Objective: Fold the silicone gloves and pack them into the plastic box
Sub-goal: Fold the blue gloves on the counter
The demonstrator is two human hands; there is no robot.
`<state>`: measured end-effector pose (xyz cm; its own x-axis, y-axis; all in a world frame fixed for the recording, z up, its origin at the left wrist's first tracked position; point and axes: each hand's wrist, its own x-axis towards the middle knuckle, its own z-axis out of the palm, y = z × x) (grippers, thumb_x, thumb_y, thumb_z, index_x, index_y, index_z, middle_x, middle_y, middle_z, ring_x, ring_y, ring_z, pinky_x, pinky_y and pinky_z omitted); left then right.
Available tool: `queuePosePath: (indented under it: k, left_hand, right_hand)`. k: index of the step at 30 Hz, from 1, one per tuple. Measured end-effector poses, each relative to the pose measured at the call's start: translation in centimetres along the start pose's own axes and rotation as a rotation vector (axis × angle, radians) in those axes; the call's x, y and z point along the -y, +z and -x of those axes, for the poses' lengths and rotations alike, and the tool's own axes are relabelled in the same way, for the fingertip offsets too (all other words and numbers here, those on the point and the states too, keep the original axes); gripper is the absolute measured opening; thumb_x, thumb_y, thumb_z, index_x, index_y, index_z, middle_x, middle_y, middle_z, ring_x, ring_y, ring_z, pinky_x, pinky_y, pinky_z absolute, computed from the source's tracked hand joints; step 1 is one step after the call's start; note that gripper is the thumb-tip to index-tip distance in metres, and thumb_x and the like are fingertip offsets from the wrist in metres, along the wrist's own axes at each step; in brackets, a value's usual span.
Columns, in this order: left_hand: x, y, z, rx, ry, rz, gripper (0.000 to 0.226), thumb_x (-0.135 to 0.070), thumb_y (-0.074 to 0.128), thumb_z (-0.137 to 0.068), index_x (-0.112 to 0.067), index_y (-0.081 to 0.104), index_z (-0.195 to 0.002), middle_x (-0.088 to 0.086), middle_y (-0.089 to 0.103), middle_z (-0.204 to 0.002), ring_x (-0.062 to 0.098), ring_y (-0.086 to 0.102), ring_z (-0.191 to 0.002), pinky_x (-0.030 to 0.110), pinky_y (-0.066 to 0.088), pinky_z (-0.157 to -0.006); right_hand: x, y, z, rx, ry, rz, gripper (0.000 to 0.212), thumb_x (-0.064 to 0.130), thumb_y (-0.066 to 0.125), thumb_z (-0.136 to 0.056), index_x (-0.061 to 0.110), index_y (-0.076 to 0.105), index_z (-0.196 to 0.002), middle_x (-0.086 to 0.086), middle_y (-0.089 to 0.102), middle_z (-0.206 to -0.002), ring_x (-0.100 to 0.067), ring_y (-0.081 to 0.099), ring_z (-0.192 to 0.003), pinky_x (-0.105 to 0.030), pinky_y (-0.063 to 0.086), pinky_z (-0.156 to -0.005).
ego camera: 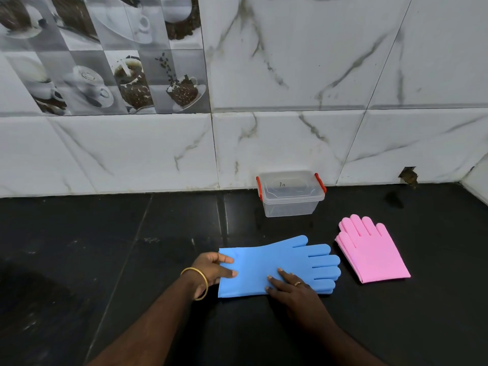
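Note:
Blue silicone gloves (pixel 280 260) lie flat and stacked on the black counter, fingers pointing right. My left hand (pixel 215 269) pinches the cuff edge at their left end, thumb on top. My right hand (pixel 290 289) rests flat on the lower middle of the blue gloves, fingers spread. Pink silicone gloves (pixel 369 249) lie stacked to the right, fingers pointing to the wall. A clear plastic box (pixel 290 204) with red clips and its lid on stands behind the blue gloves, against the wall.
The black stone counter (pixel 105 260) stretches wide to the left. A marble-tiled wall (pixel 290 101) runs along the back, with a chipped hole (pixel 408 175) at its base on the right. A side wall closes the far right corner.

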<state>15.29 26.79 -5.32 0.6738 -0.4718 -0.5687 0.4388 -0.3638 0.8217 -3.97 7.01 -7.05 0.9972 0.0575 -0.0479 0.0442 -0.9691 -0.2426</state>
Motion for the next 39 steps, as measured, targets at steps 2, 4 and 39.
queuePosePath:
  k: [2,4,39]
  left_hand:
    - [0.4,0.0,0.3,0.019,-0.004,-0.045,0.053,0.0,0.091,-0.052,-0.016,0.071,-0.098,0.006,0.074,-0.097,0.021,0.075,-0.082,0.033,0.059,-0.057]
    - [0.7,-0.1,0.6,0.001,0.048,-0.157,0.06,-0.005,0.091,-0.052,-0.029,0.068,-0.102,0.004,0.069,-0.103,0.022,0.071,-0.089,0.031,0.057,-0.053]
    - [-8.8,12.9,3.1,0.028,0.317,-0.954,0.082,-0.007,0.081,-0.068,-0.005,0.032,-0.135,0.012,0.018,-0.147,0.013,0.055,-0.081,0.025,0.056,-0.062]
  right_hand:
    - [0.1,0.0,0.0,-0.037,0.001,-0.007,0.048,0.023,0.058,-0.095,0.03,0.049,-0.142,0.009,0.033,-0.156,-0.024,0.015,-0.149,-0.039,0.014,-0.117]
    - [0.4,0.2,0.0,-0.053,0.033,-0.038,0.046,0.024,0.054,-0.097,0.033,0.049,-0.142,0.013,0.033,-0.156,-0.017,0.013,-0.15,-0.032,0.008,-0.116]
    - [-1.1,-4.9,-6.2,-0.386,0.646,-1.871,0.065,0.06,0.058,-0.081,0.018,0.057,-0.131,-0.008,0.06,-0.135,-0.025,0.058,-0.123,-0.05,0.042,-0.109]
